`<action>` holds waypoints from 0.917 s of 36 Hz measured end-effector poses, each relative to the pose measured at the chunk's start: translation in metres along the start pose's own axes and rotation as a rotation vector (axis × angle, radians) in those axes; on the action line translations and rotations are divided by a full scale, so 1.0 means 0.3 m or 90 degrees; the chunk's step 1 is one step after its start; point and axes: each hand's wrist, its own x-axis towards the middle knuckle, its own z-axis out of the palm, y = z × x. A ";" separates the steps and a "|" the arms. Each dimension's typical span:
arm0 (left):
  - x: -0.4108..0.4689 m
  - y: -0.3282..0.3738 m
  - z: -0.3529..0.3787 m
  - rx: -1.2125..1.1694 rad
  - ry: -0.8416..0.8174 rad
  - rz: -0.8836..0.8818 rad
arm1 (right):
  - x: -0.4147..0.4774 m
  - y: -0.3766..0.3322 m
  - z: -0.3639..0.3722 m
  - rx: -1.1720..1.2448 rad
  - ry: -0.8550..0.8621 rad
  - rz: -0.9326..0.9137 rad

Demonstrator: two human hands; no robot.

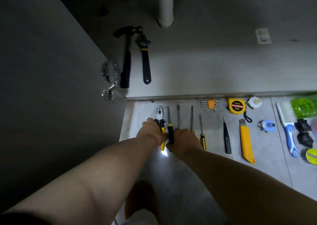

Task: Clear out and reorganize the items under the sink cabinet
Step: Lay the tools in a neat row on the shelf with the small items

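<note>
Head view: restocking. My left hand (151, 128) grips the pliers (160, 113) near the cabinet floor (205, 70) front edge. Whether my right hand (184, 139) is clamped on the screwdrivers (178, 114) I cannot tell. Next, perhaps pliers beside the hammer (127, 58).

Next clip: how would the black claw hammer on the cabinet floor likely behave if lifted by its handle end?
The black claw hammer is probably rigid and head-heavy: the head looks bulky beside the slim handle, so it may dip. The dark grip looks rubbery, likely not slippery. Its claw head should stop it rolling.
</note>
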 end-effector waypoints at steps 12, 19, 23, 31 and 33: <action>-0.039 -0.013 -0.125 0.043 -0.116 0.147 | -0.013 0.009 -0.166 0.295 -0.316 0.102; -0.170 0.105 -0.279 -0.152 -0.302 0.229 | -0.105 0.076 -0.466 0.281 -0.413 0.081; -0.196 0.175 -0.353 -0.289 -0.262 0.261 | -0.143 0.085 -0.604 0.266 -0.382 0.041; -0.108 0.294 -0.461 -0.326 0.062 0.228 | -0.086 0.062 -0.735 0.356 -0.222 0.013; -0.072 0.315 -0.481 -0.197 0.162 0.196 | -0.037 0.047 -0.733 0.355 -0.117 0.012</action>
